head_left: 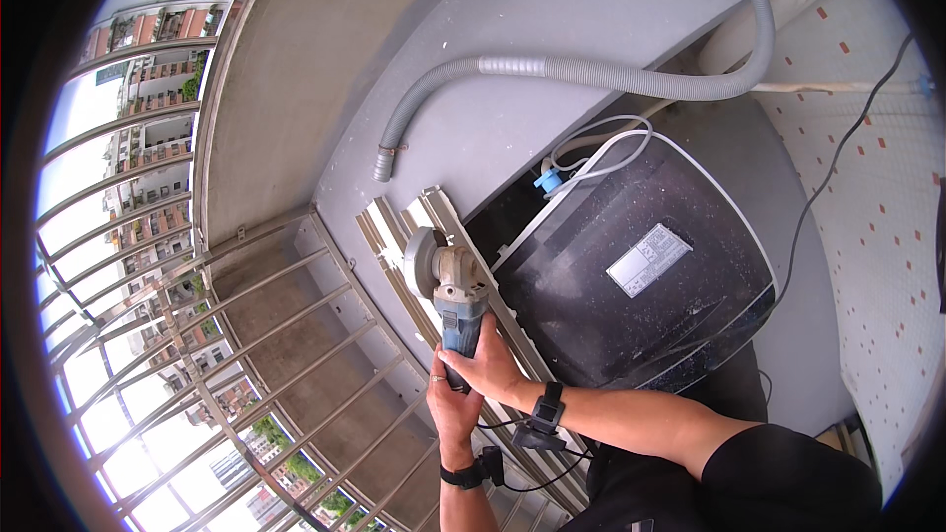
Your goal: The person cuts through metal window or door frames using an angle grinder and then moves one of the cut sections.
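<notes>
Both hands on the tool. My left hand [455, 404] is wrapped round the lower end of the angle grinder [462, 320]; my right hand [490, 367] grips the body just above it, thumb side toward the head. Grinder sits over two metal channels [511, 335], its guard and disc end [425, 261] near their upper ends – contact with the metal cannot be told from here, nor whether the disc turns.

Step, as I judge it: bringing the grinder to bear on the channels. Next move would call for a firm two-handed hold, a steady disc angle, and the lead clear of the disc.

Materials: grinder has a blue-grey casing and a worn, dusty metal gear head. Channels long, pale, ridged lengthwise, rough at the ends. Beside them, a dark appliance casing [581, 320] – smooth, specked with white, pale-rimmed, bearing a white label [648, 259]. Beyond: ribbed grey hose [611, 79] bent across a painted ledge, blue plastic fitting [548, 180], pale wall [828, 172] dotted with reddish rectangles. Round metal bars to my left.
</notes>
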Motion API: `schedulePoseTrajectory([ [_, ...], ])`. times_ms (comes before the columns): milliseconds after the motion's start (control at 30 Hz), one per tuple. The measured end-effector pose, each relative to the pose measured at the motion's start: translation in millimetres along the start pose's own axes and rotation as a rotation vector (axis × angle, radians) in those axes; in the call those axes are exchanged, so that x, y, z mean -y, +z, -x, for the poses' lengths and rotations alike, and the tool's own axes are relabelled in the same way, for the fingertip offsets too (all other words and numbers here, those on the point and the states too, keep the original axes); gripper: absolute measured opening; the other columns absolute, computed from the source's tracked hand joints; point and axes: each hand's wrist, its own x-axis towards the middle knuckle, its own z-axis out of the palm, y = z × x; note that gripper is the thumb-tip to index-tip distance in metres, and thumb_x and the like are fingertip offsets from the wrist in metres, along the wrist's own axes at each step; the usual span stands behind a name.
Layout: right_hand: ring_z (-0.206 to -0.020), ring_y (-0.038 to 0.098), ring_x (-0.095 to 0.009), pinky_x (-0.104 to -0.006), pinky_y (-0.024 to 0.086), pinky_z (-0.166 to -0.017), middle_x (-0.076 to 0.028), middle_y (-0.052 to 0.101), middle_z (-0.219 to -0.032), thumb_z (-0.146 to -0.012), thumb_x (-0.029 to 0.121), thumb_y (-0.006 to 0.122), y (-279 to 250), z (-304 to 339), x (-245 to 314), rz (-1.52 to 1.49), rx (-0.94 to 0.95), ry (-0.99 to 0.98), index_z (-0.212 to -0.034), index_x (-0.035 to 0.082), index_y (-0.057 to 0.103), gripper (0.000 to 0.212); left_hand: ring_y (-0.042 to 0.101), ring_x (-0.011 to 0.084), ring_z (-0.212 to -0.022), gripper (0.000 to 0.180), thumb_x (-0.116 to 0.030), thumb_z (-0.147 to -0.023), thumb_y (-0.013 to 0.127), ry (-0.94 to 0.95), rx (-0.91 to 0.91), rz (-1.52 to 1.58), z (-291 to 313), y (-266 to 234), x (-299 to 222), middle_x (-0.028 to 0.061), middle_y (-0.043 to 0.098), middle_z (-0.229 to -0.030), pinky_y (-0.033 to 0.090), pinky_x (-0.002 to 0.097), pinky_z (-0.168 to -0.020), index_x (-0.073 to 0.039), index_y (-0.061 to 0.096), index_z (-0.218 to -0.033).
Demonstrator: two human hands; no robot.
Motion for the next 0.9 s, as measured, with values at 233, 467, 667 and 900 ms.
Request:
schedulePoseTrajectory([
  [233, -0.101, 0.066, -0.046, -0.0494, 0.053, -0.087, -0.029, 0.064, -0.111, -0.083, 0.027, 0.078, 0, -4, 3, 0.024, 0.009, 0.051, -0.133, -0.002, 0.033, 0.073, 0.071, 0.0358, -0.107, 0.076, -0.022, -0.078, 0.083, 0.017, -0.007, -0.047, -4, 0, -5, 0.0235, 0.071, -0.114, 0.055, 0.0409, -0.090, 0.000, 0.050, -0.142],
  [467, -0.101, 0.066, -0.045, -0.0488, 0.053, -0.087, -0.029, 0.063, -0.112, -0.083, 0.027, 0.078, 0, -1, 0, 0.032, 0.014, 0.038, -0.133, -0.003, 0.035, 0.072, 0.070, 0.0363, -0.109, 0.077, -0.023, -0.077, 0.083, 0.000, -0.016, -0.021, -1, 2, -2, 0.0236, 0.070, -0.116, 0.055, 0.0412, -0.091, 0.001, 0.050, -0.143],
  [667, -0.099, 0.068, -0.040, -0.0455, 0.054, -0.087, -0.027, 0.064, -0.111, -0.083, 0.029, 0.079, 0, 5, 0, 0.047, 0.034, 0.029, -0.132, -0.005, 0.034, 0.075, 0.070, 0.0355, -0.109, 0.079, -0.023, -0.077, 0.084, 0.028, -0.028, -0.016, 5, 1, 9, 0.0243, 0.070, -0.118, 0.055, 0.0412, -0.091, 0.002, 0.049, -0.143],
  [900, -0.104, 0.067, -0.038, -0.0444, 0.052, -0.090, -0.026, 0.062, -0.116, -0.083, 0.026, 0.079, -1, 4, 2, 0.038, 0.027, 0.041, -0.135, -0.007, 0.034, 0.077, 0.069, 0.0361, -0.112, 0.080, -0.024, -0.076, 0.085, -0.015, 0.007, 0.009, 4, 0, 8, 0.0250, 0.069, -0.120, 0.055, 0.0410, -0.093, 0.002, 0.049, -0.143],
])
